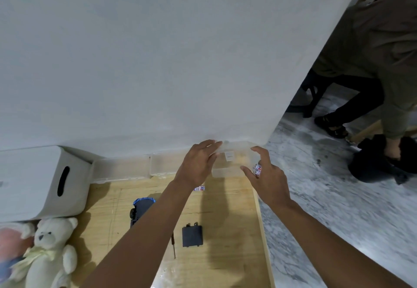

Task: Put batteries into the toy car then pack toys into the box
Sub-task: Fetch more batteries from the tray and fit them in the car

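Cover off, car upturned: I'm fetching power. Left hand rests straight fingers on the case; right hand pinches batteries. Next, I judge: seat them, polarity matched.

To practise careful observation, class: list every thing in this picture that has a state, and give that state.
toy car: underside up
battery cover: off, lying flat on the table
small clear case: between both hands, lid state unclear
left hand: fingers straight, touching the case
right hand: holds batteries
loose battery: lying flat
screwdriver: lying untouched
teddy bear: lying on its back, unpacked
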Tool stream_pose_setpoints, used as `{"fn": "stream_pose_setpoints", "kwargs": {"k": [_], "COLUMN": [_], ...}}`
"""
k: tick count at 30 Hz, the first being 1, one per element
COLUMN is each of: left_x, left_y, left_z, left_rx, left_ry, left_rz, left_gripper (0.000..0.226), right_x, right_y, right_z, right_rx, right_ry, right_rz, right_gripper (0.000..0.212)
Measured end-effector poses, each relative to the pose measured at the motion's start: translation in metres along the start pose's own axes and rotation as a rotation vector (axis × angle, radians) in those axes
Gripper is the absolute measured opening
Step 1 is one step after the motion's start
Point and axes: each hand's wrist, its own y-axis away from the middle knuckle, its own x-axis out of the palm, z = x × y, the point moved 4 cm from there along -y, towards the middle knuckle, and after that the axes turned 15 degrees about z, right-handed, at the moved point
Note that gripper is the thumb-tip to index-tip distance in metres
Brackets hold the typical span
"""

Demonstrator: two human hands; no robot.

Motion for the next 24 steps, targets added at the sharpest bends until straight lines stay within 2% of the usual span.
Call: {"fn": "stream_pose_setpoints", "kwargs": {"k": [3, 8, 11, 14, 17, 24], "left_x": [0.000, -0.007, -0.009, -0.004, 0.004, -0.010], "left_y": [0.000, 0.006, 0.013, 0.019, 0.027, 0.024], "left_z": [-0.002, -0.009, -0.016, -0.018, -0.016, -0.016], "left_rx": [0.021, 0.025, 0.015, 0.022, 0.028, -0.051], "left_ry": [-0.013, 0.050, 0.119, 0.064, 0.013, 0.077], "left_rz": [-0.032, -0.128, -0.206, -0.281, -0.345, -0.485], "left_gripper": [0.038, 0.035, 0.023, 0.012, 0.015, 0.006], "right_x": [-0.002, 0.005, 0.005, 0.006, 0.003, -0.002], "right_y": [-0.002, -0.002, -0.003, -0.003, -0.005, -0.001], "right_z": [0.006, 0.012, 0.017, 0.018, 0.017, 0.014], "right_rx": [-0.082, -0.087, -0.050, -0.022, 0.013, -0.060], "right_ry": [0.137, 0.217, 0.224, 0.227, 0.218, 0.280], "right_rz": [-0.061, 0.019, 0.055, 0.101, 0.126, 0.016], "right_gripper": [0.064, 0.085, 0.094, 0.095, 0.095, 0.090]}}
